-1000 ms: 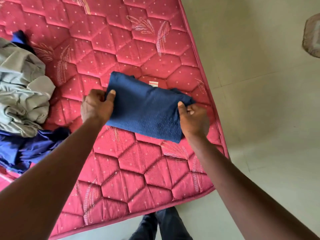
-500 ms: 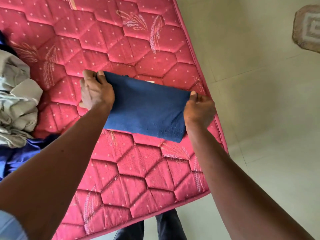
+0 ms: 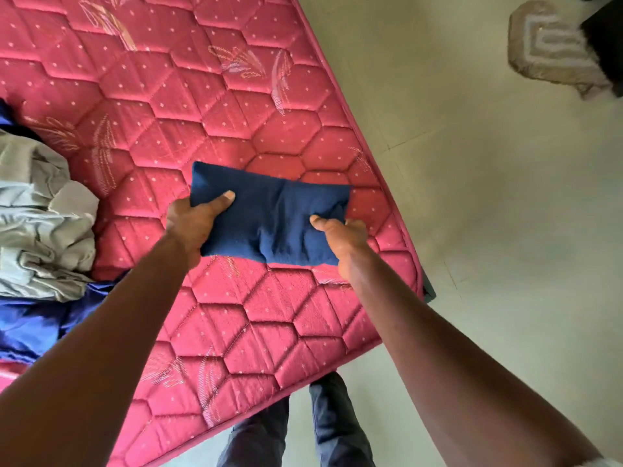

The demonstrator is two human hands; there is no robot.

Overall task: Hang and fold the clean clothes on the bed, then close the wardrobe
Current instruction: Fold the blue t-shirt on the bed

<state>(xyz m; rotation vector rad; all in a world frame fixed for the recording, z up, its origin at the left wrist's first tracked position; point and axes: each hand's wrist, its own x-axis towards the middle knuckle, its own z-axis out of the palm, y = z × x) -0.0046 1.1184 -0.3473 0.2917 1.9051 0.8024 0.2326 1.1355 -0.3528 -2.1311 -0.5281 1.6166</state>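
Observation:
A folded dark blue garment [image 3: 269,214] lies near the right edge of the pink quilted mattress [image 3: 188,106]. My left hand [image 3: 194,224] grips its left end, thumb on top of the cloth. My right hand [image 3: 340,237] grips its right end, thumb pressed on the bunched fabric. The garment is a compact rectangle, creased in the middle between my hands. A heap of grey clothes [image 3: 40,224] sits at the left edge of the mattress, with a bright blue garment [image 3: 30,325] under and in front of it.
The mattress corner [image 3: 421,284] ends just right of my right hand, over pale floor tiles [image 3: 488,230]. A beige rug [image 3: 553,52] lies on the floor at the far right, beside a dark object [image 3: 606,38]. My legs [image 3: 303,433] stand at the mattress foot.
The blue garment has been folded over toward me into a narrower rectangle. Both hands shifted from its far corners to its near ends, thumbs now on top.

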